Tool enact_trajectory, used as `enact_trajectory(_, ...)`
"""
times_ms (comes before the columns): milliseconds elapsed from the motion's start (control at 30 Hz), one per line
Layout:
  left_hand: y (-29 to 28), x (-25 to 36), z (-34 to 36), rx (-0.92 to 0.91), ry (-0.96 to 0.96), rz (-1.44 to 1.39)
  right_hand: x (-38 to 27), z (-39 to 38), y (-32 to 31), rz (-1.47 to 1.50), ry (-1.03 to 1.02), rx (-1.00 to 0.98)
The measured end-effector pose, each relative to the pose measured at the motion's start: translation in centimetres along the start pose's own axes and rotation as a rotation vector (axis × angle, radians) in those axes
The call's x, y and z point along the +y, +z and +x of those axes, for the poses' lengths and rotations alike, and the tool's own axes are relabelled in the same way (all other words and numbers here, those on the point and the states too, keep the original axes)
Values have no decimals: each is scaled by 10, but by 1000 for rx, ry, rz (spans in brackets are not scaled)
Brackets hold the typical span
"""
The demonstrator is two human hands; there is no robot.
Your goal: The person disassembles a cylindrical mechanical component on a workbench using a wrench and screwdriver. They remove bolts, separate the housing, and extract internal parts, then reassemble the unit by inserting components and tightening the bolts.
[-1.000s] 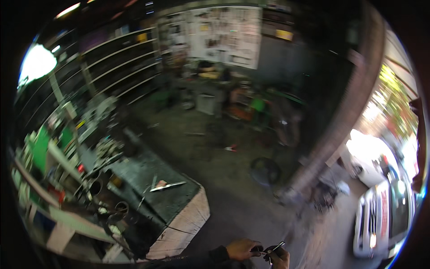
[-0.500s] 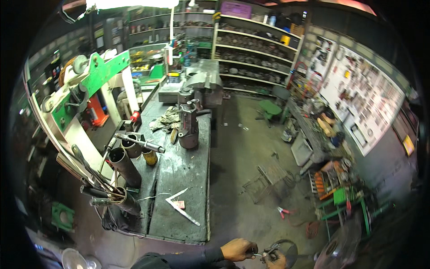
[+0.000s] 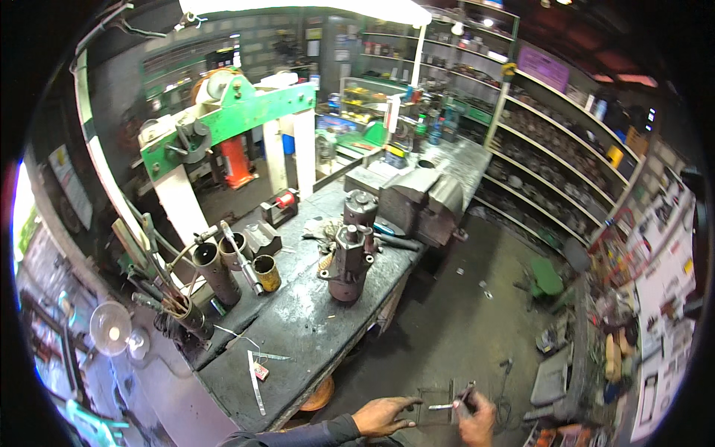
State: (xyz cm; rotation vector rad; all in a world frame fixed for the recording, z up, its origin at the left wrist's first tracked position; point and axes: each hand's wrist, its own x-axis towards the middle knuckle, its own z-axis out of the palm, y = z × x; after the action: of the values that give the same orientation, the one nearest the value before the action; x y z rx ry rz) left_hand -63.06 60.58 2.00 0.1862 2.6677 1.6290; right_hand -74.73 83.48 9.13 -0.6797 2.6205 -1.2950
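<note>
- Workbench (image 3: 302, 331) stands left of the tool.
- Right hand (image 3: 478, 423) grips the slim metal tool (image 3: 442, 407); steadiness probably helps.
- Left hand (image 3: 383, 416), fingers parted, appears empty near its tip.

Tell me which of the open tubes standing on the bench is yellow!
The worn yellow tube, furthest right in the cluster on the left side of the bench. The other tubes are dark.
</note>
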Motion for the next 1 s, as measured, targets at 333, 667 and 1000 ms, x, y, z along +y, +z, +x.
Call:
enact_trajectory(333,-134,18,90,1128,-303,125,-171,347,9,-153,-1124,-75)
enact_trajectory(667,-270,-4,206,1478,-389,382,-295,478,126,-167,-1524,-262)
enact_trajectory(1000,-274,-19,265,1513,-741,601,-309,527,186,-149,-1711,-572)
